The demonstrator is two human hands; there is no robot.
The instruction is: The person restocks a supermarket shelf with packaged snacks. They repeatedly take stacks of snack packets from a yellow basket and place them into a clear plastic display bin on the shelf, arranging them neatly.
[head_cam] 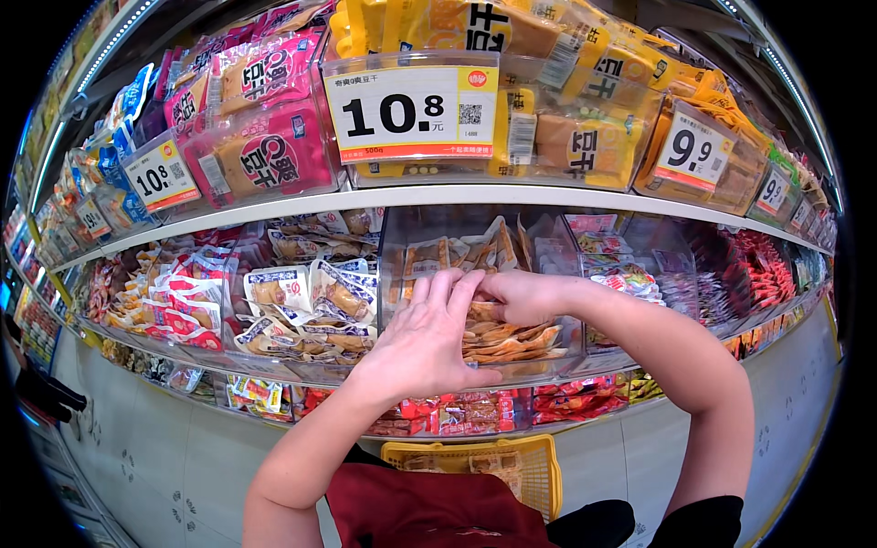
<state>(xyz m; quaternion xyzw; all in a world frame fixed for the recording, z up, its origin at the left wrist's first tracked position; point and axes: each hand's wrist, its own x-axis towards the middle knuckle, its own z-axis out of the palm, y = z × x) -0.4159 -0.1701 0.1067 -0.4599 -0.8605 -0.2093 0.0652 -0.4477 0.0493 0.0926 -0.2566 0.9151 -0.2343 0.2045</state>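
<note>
Before me is a clear plastic shelf bin (521, 373) of brown snack packets (503, 346), some lying in a layered pile in front and others standing upright at the back. My left hand (428, 332) reaches over the bin's left part, palm down, thumb apart from the fingers. Its fingertips meet my right hand among the packets, and I see nothing gripped in it. Coming from the right, my right hand (527, 296) is down in the bin with curled fingers. Its fingertips are partly hidden, so whether it grips a packet is unclear.
White-and-blue snack packets (342, 291) fill the bin to the left. Overhead, a white shelf edge (438, 197) carries bins of yellow packets (582, 140) and price cards (411, 109). A yellow plastic basket (553, 472) holding packets stands below, by my dark red apron (438, 507).
</note>
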